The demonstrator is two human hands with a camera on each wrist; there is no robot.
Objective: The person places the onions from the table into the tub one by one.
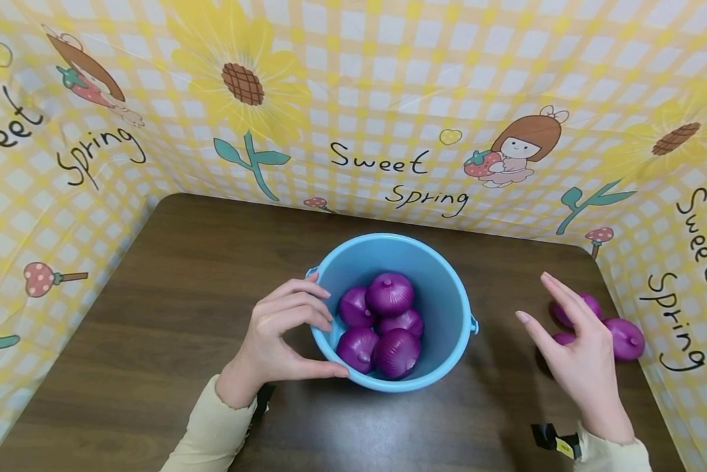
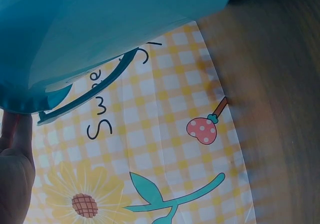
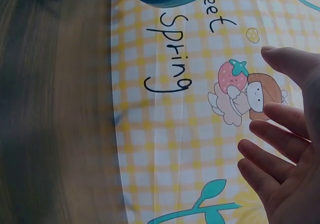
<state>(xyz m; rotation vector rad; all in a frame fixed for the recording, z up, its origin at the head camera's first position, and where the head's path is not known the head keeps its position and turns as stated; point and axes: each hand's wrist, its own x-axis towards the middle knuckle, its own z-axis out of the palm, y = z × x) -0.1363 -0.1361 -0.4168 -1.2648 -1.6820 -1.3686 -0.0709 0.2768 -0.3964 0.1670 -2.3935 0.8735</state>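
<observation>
A light blue bucket (image 1: pixel 448 354) stands upright on the table with several purple onions (image 1: pixel 390 294) at its bottom. My left hand (image 1: pixel 285 328) holds the bucket's left rim, thumb along the near edge and fingertips just over the inside. In the left wrist view the bucket's side (image 2: pixel 110 29) and its handle (image 2: pixel 95 92) fill the top. My right hand (image 1: pixel 584 354) hovers with thumb and fingers spread and nothing between them; the right wrist view shows the same bare fingers (image 3: pixel 280 139). Below and beside it lie 3 purple onions (image 1: pixel 625 339), partly covered by the hand.
The dark brown wooden table (image 1: pixel 212 262) has rounded far corners. A yellow checked cloth (image 1: pixel 389 78) with sunflowers and cartoon prints rises along its back and both sides. The bucket's right handle lug (image 1: pixel 474 324) sticks out toward my right hand.
</observation>
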